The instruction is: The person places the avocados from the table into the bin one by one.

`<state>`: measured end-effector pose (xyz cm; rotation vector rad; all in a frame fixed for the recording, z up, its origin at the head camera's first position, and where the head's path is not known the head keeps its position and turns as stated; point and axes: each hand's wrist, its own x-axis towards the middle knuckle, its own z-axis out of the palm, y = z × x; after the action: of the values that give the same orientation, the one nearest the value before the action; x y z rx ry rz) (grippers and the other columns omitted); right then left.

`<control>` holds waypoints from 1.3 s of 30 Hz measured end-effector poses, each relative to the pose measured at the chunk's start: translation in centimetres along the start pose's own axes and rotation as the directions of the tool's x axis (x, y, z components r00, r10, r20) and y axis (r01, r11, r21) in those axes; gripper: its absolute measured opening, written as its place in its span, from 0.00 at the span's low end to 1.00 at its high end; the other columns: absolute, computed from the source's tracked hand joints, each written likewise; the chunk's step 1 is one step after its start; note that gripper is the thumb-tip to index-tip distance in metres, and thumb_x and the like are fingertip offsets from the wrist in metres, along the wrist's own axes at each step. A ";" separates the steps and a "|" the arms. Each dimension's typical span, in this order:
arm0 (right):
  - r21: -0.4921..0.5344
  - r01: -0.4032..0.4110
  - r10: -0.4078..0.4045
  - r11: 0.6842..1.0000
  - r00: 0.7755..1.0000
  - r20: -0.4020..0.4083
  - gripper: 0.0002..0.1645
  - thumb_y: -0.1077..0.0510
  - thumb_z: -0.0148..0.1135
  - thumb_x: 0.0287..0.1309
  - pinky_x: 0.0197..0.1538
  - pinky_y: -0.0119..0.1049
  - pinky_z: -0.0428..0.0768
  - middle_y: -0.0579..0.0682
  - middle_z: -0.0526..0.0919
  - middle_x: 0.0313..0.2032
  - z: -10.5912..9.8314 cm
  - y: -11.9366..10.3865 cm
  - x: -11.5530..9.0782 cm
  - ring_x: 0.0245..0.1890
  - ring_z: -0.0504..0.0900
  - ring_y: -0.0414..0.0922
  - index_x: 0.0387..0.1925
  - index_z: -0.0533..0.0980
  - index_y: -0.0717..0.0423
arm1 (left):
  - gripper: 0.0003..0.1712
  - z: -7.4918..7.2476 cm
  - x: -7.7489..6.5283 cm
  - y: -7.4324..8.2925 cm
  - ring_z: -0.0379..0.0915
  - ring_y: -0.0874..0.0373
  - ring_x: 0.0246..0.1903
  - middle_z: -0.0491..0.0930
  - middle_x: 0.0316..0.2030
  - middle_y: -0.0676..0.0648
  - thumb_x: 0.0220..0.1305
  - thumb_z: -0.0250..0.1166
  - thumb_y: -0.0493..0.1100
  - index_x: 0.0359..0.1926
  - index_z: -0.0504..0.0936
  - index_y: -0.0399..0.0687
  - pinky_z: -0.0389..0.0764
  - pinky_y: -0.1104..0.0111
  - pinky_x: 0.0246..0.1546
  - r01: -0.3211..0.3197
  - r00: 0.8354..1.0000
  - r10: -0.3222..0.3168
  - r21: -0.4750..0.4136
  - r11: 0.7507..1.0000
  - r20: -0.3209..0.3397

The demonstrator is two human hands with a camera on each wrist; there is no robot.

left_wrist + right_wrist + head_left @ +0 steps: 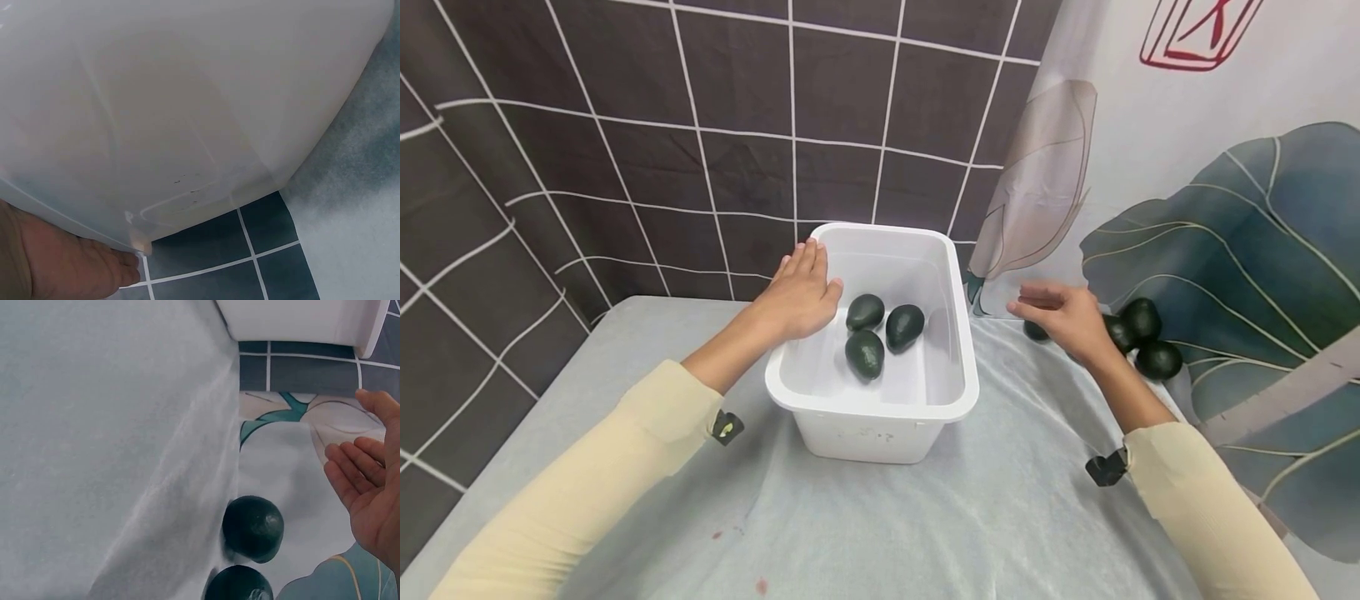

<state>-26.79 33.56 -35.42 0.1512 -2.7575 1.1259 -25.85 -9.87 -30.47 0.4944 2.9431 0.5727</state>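
A white plastic tub stands on the cloth-covered table with three dark green avocados in its bottom. My left hand rests on the tub's left rim, fingers extended; the left wrist view catches it low beside the tub's outer wall. To the right of the tub, my right hand is raised over the table with its fingers loosely bent and nothing in them. Several more avocados lie around and beyond it, partly hidden by the hand and wrist. Two avocados show below that hand in the right wrist view.
A dark curtain with white grid lines hangs behind and to the left. At the right hangs a pale cloth with large leaf prints, close to the loose avocados. Grey cloth covers the table, wrinkled on the right.
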 end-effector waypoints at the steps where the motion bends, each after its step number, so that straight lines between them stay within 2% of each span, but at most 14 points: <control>1: -0.002 -0.004 0.004 1.000 1.000 -0.001 0.41 0.35 0.77 0.71 0.48 0.14 0.79 0.60 0.90 0.67 0.0 0.1 -0.1 0.57 0.91 0.36 0.72 0.84 0.59 | 0.46 0.0 0.0 0.0 0.22 0.34 0.93 0.27 0.91 0.29 0.89 0.33 0.55 0.89 0.34 0.27 0.31 0.46 0.94 0.001 1.000 -0.001 0.001 1.000 0.001; 3: -0.006 -0.013 0.013 1.000 1.000 0.000 0.42 0.34 0.77 0.71 0.48 0.14 0.79 0.60 0.90 0.67 -0.1 0.3 -0.2 0.59 0.92 0.42 0.72 0.84 0.58 | 0.46 0.0 0.0 -0.1 0.22 0.34 0.93 0.27 0.91 0.29 0.89 0.33 0.55 0.89 0.34 0.27 0.30 0.46 0.94 0.003 1.000 -0.003 0.003 1.000 0.000; 7: -0.005 -0.041 0.041 0.999 0.999 0.006 0.44 0.32 0.77 0.70 0.47 0.13 0.77 0.60 0.89 0.69 -0.3 0.7 -0.5 0.67 0.89 0.59 0.73 0.82 0.58 | 0.46 0.0 0.0 -0.1 0.22 0.34 0.93 0.27 0.91 0.29 0.89 0.33 0.55 0.89 0.34 0.27 0.30 0.46 0.94 0.004 1.000 -0.004 0.002 1.000 -0.002; 9: -0.007 -0.053 0.053 0.999 0.999 0.010 0.45 0.32 0.77 0.70 0.47 0.13 0.77 0.61 0.88 0.69 -0.4 1.0 -0.6 0.67 0.89 0.60 0.74 0.82 0.58 | 0.46 0.1 0.1 -0.1 0.22 0.34 0.93 0.27 0.91 0.29 0.89 0.33 0.55 0.89 0.34 0.27 0.30 0.46 0.94 0.002 1.000 -0.002 0.001 1.000 -0.001; 11: -0.008 -0.059 0.059 0.998 0.998 0.006 0.46 0.32 0.78 0.69 0.46 0.13 0.78 0.61 0.88 0.69 -0.6 1.3 -0.6 0.63 0.92 0.52 0.74 0.82 0.58 | 0.46 0.0 0.1 0.0 0.22 0.34 0.93 0.28 0.91 0.29 0.89 0.33 0.55 0.89 0.34 0.27 0.30 0.46 0.94 -0.002 1.000 0.002 0.000 1.000 -0.002; 13: -0.008 -0.061 0.061 0.998 0.998 0.000 0.45 0.33 0.78 0.69 0.46 0.13 0.78 0.61 0.88 0.69 -0.7 1.5 -0.6 0.56 0.92 0.37 0.74 0.82 0.58 | 0.46 0.0 0.1 0.0 0.22 0.33 0.93 0.28 0.91 0.28 0.89 0.33 0.55 0.89 0.34 0.26 0.31 0.45 0.94 -0.004 1.000 0.004 0.001 1.000 -0.002; 16: -0.007 -0.059 0.059 0.998 0.998 -0.004 0.45 0.34 0.79 0.68 0.46 0.12 0.78 0.61 0.89 0.68 -0.9 1.8 -0.7 0.46 0.84 0.18 0.74 0.82 0.58 | 0.46 0.1 0.1 0.0 0.22 0.33 0.92 0.28 0.91 0.28 0.89 0.33 0.54 0.89 0.35 0.26 0.32 0.45 0.94 -0.006 1.000 0.006 0.005 1.000 -0.006; 18: -0.008 -0.056 0.056 0.998 0.998 -0.005 0.44 0.35 0.79 0.68 0.46 0.12 0.78 0.62 0.89 0.68 -1.0 2.0 -0.8 0.43 0.81 0.13 0.73 0.82 0.58 | 0.46 0.1 0.1 0.0 0.23 0.33 0.92 0.28 0.91 0.28 0.89 0.33 0.55 0.89 0.35 0.26 0.32 0.45 0.94 -0.006 1.000 0.006 0.003 1.000 -0.008; 28: -0.029 -0.081 0.081 0.996 0.996 -0.027 0.46 0.29 0.78 0.67 0.49 0.12 0.76 0.60 0.88 0.69 -1.8 3.0 -1.6 0.44 0.79 0.11 0.74 0.82 0.53 | 0.46 0.1 -0.1 0.1 0.23 0.33 0.92 0.28 0.91 0.28 0.89 0.33 0.55 0.89 0.35 0.26 0.31 0.45 0.94 -0.003 1.000 0.003 0.002 1.000 -0.007; 39: -0.008 -0.110 0.110 0.994 0.992 -0.055 0.47 0.31 0.79 0.67 0.49 0.10 0.76 0.64 0.87 0.70 -2.5 4.3 -2.0 0.44 0.80 0.12 0.75 0.81 0.55 | 0.46 0.1 0.0 0.0 0.22 0.34 0.93 0.28 0.91 0.29 0.89 0.34 0.55 0.89 0.35 0.26 0.31 0.46 0.94 0.003 1.000 -0.003 0.003 1.000 -0.006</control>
<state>-25.25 38.49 -36.96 -0.0331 -2.7529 1.1221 -25.81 -9.82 -30.51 0.4893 2.9505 0.5704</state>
